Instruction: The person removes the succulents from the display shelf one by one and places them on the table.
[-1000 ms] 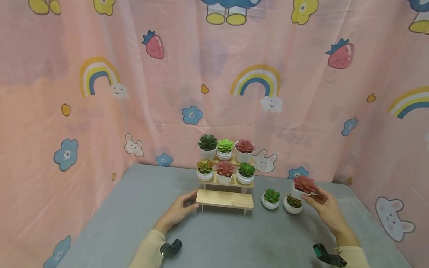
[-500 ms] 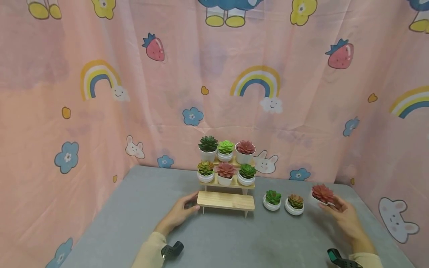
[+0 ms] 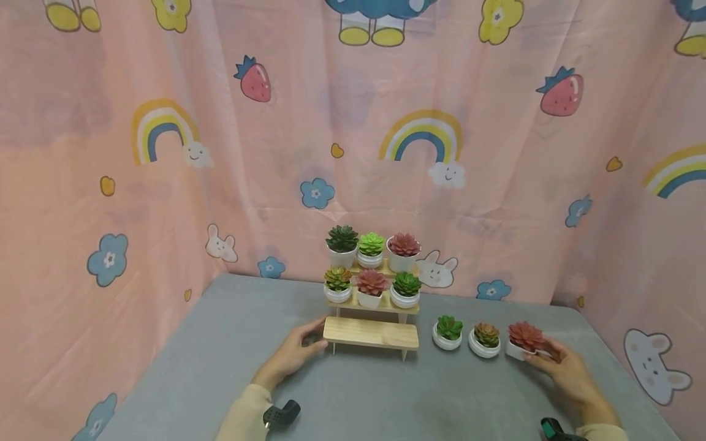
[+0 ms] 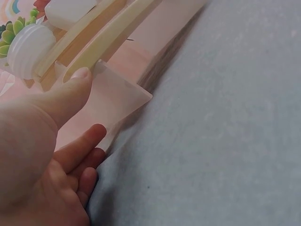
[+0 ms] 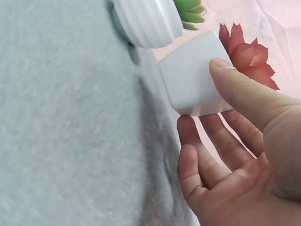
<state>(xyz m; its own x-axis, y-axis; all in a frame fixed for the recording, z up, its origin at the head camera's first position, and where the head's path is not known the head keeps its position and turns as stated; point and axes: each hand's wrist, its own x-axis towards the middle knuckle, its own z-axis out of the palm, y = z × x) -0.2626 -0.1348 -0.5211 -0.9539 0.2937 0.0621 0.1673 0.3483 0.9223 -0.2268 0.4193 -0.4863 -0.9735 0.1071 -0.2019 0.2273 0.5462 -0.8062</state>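
Observation:
My right hand [image 3: 570,370] holds a potted artificial succulent [image 3: 525,337] with red leaves and a smooth white pot, thumb on one side and fingers on the other. Whether its base touches the table I cannot tell. The thumb of my left hand [image 3: 292,352] lies against the left end of a tiered wooden stand [image 3: 371,332], at its bare lowest shelf; the forefinger reaches the shelf's back corner. In the left wrist view the other fingers curl loosely beside the translucent leg [image 4: 110,92]. Several potted succulents fill the two upper shelves, among them a red one [image 3: 371,283].
Between the stand and my right hand, a green succulent [image 3: 448,332] and a brownish one [image 3: 485,340] stand in ribbed white pots on the grey table [image 3: 386,404]. A pink printed curtain [image 3: 276,153] hangs behind the table.
My right hand has carried the red succulent from above the brownish one to its right, then lowered it to about table level. My left hand stays at the stand.

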